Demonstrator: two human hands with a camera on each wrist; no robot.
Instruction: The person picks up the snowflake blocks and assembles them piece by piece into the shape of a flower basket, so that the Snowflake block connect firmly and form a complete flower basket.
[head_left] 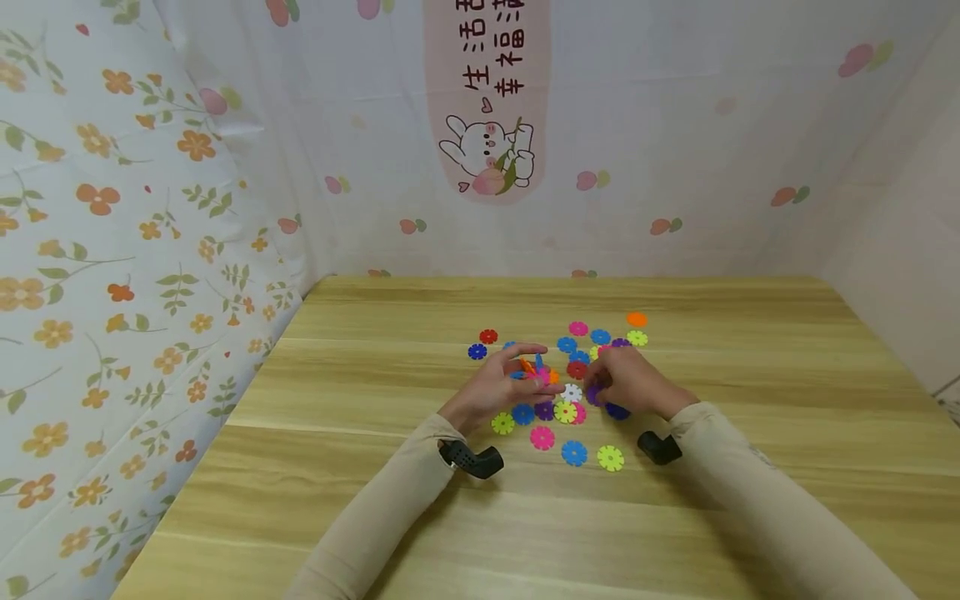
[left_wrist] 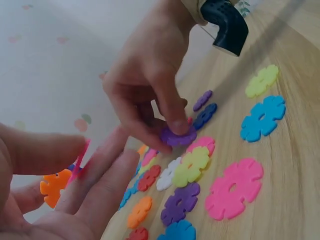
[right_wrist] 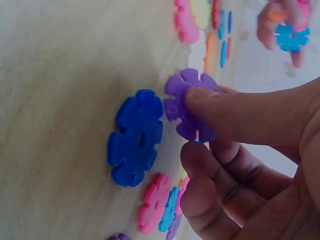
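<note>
Table [head_left: 570, 525]: wood-grained; loose notched discs [head_left: 566, 412] around its middle.
Left hand [head_left: 495, 387]: thumb and fingers pinching a cluster [head_left: 542, 378].
Right hand [head_left: 633, 379]: apart from the left, pinching a purple disc [right_wrist: 192, 112].
Cluster: joined pink, orange, blue discs.
Purple disc: right of the cluster.

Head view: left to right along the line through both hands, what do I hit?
Floral curtain → left hand holding linked discs → white disc → purple disc in the other hand's fingers → right hand.
</note>
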